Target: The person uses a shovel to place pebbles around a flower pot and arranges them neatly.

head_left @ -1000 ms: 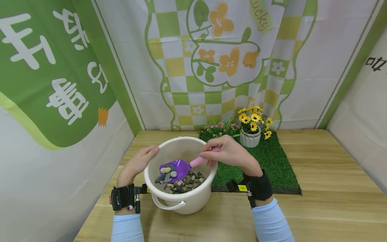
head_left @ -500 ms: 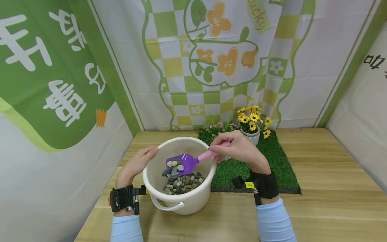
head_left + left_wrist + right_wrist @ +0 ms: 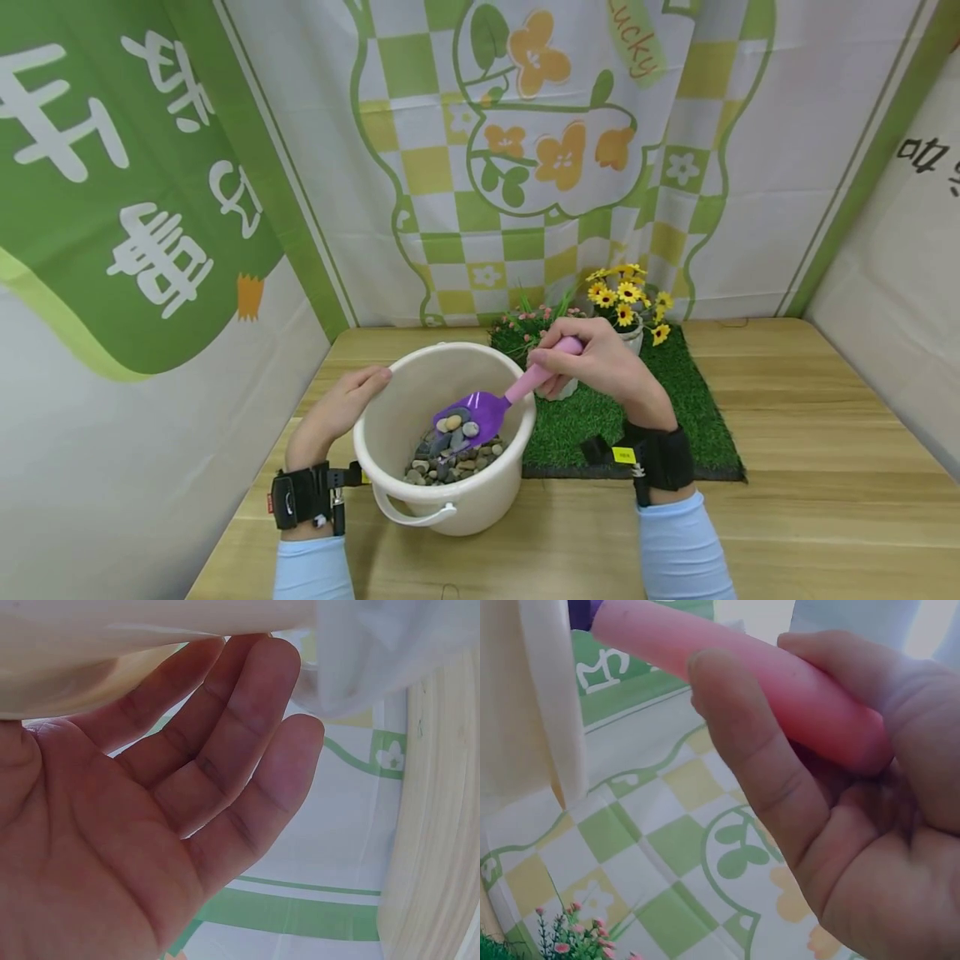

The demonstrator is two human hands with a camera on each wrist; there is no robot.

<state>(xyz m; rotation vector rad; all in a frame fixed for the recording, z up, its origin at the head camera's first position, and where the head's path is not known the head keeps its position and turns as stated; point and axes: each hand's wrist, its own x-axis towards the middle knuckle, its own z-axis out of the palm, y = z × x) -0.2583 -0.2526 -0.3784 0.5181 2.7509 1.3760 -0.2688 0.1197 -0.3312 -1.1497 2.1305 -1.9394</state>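
Observation:
A cream bucket (image 3: 487, 507) stands on the wooden table, with a layer of small pebbles (image 3: 431, 475) at its bottom. My left hand (image 3: 333, 418) holds its left rim; in the left wrist view the fingers (image 3: 259, 690) bend against the outer wall, and the thumb is hidden. My right hand (image 3: 603, 367) grips the pink handle of a purple scoop (image 3: 489, 410) above the right rim. Inside the bucket, the blade slants down to the left, bearing several larger stones (image 3: 453, 423), close over the pebbles. The pink handle (image 3: 742, 671) lies between thumb and fingers in the right wrist view.
Right of the bucket lies a green turf mat (image 3: 600, 433). On it stand a pot of yellow flowers (image 3: 626, 300) and pink-flowered plants (image 3: 532, 321), partly behind my right hand. The bucket's white handle (image 3: 416, 518) hangs at the front. Printed cloth (image 3: 525, 242) walls the table's back.
The scoop and its stones have moved right inside the bucket, and the blade now tips lower toward the pebbles. The right hand has moved right and slightly up; the left keeps its hold.

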